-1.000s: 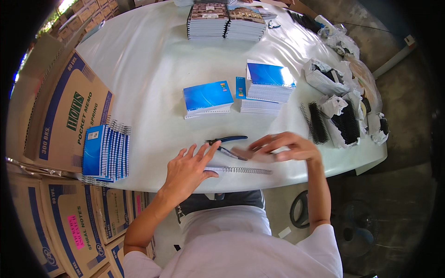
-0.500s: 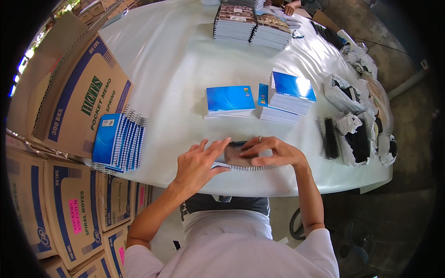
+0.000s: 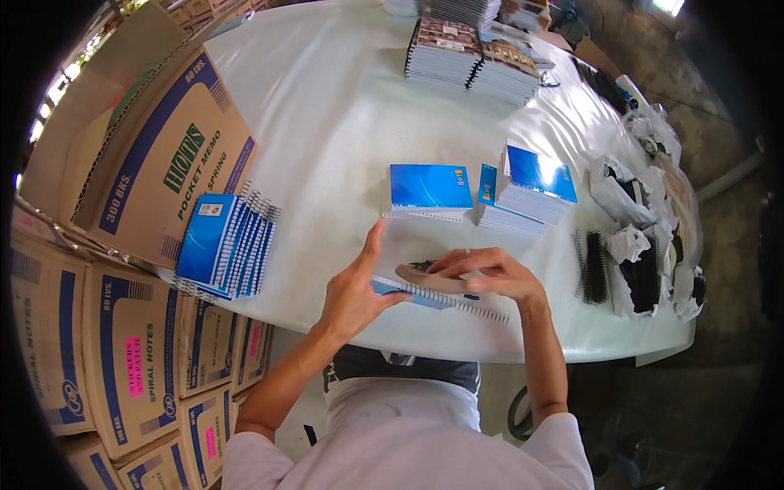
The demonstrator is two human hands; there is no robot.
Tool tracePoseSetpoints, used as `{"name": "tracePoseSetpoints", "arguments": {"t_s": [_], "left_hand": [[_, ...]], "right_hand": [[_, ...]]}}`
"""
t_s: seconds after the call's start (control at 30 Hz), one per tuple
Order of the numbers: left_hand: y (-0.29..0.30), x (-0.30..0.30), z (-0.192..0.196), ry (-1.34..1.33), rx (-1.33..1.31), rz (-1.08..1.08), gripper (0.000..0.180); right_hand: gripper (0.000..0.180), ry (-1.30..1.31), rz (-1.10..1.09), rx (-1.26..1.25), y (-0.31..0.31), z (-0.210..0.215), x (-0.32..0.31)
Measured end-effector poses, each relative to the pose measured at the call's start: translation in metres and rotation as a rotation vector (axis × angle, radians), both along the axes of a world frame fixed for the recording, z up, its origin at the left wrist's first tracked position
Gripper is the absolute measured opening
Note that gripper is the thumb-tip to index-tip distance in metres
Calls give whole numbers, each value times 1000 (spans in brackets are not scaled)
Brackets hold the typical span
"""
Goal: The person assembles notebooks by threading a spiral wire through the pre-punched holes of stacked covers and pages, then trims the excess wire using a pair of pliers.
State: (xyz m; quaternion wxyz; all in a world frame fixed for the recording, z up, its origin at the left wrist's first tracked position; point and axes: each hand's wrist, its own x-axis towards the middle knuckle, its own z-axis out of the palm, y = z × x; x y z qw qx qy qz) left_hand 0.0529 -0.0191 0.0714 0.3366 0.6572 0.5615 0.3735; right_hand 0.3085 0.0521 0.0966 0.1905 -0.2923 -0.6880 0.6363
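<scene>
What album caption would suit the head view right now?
Left hand touching a blue notebook, right hand holding a brown piece close by its wire spiral, over a white table.

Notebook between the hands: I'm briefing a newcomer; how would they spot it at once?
Find the white table and go to its near edge. There, between the left hand and the right hand, lies the notebook. Unlike the stacked notebooks, it is on its own, with a wire coil running past its right end.
</scene>
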Motion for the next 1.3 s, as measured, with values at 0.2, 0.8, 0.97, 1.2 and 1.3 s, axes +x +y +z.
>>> {"name": "tracePoseSetpoints", "arguments": {"t_s": [0.2,0.8,0.97,1.2,1.3], "left_hand": [[0,-3,-28,-197,84,8,114],[-4,-7,-49,-414,-30,25,125],[-4,-6,-41,-540,-60,67,128],[-2,-14,-50,-634,-109,-35,121],[-1,-25,-51,-477,-86,-159,93]], "right_hand": [[49,-9,-20,14,3,-1,-8],[41,-65,53,129,2,12,-32],[39,-71,74,183,-1,20,-40],[38,-111,-37,239,-7,15,-46],[37,-152,-157,324,-9,17,-28]]}}
